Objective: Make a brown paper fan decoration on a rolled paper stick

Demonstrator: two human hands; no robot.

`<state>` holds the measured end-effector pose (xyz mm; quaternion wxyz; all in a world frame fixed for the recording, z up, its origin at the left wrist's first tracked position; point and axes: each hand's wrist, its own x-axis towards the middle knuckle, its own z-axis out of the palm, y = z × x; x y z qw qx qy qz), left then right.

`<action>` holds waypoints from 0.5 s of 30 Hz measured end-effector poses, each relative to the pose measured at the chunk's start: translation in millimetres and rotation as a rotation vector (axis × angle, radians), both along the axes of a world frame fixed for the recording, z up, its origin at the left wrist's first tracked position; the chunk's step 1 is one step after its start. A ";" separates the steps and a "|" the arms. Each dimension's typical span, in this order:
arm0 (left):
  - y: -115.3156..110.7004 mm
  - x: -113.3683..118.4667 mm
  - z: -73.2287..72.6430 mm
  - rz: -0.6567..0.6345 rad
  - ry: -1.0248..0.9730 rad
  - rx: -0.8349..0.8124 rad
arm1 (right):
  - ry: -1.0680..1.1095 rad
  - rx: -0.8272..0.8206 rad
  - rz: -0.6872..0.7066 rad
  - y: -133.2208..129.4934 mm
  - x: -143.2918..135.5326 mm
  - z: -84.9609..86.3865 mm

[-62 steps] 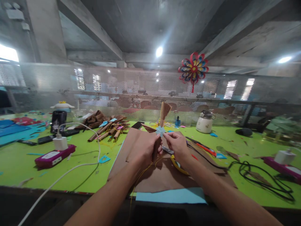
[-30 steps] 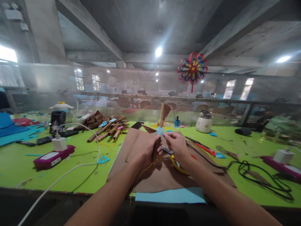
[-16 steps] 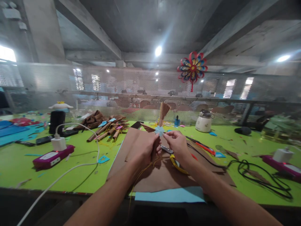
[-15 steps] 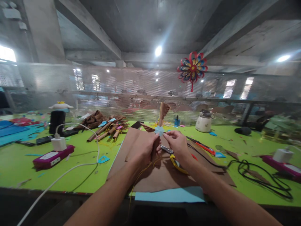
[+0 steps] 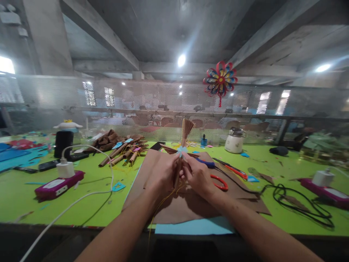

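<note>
In the head view, my left hand is closed around a folded brown paper piece with fan-like pleated arms. A small light-blue paper flower sits at its centre. My right hand is closed too, its fingers pinching the piece just below the flower; the exact grip is partly hidden. Thin yellow string trails down from between the hands. Both hands are above a brown paper sheet. A red scissors handle shows beside my right wrist, the rest being covered.
A blue-handled tool with a black cable and a red-and-black tool lie right of the hands. Rolled brown paper pieces are piled left. Purple power strips stand on both sides; a white flask is behind.
My right hand has moved left and inward, its fingers now against the folded piece below the flower. The scissors' yellow handle loop is now hidden, while the red loop and the blue-handled tool show more.
</note>
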<state>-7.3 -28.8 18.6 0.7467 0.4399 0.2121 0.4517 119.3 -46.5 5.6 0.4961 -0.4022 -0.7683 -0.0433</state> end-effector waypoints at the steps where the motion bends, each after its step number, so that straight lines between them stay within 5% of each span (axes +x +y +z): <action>1: -0.1 -1.3 0.9 -0.027 0.008 -0.018 | -0.047 -0.012 -0.018 -0.8 0.7 -0.4; 15: -2.3 -6.8 3.9 -0.076 0.035 -0.106 | -0.135 -0.083 -0.155 -8.7 -5.6 1.1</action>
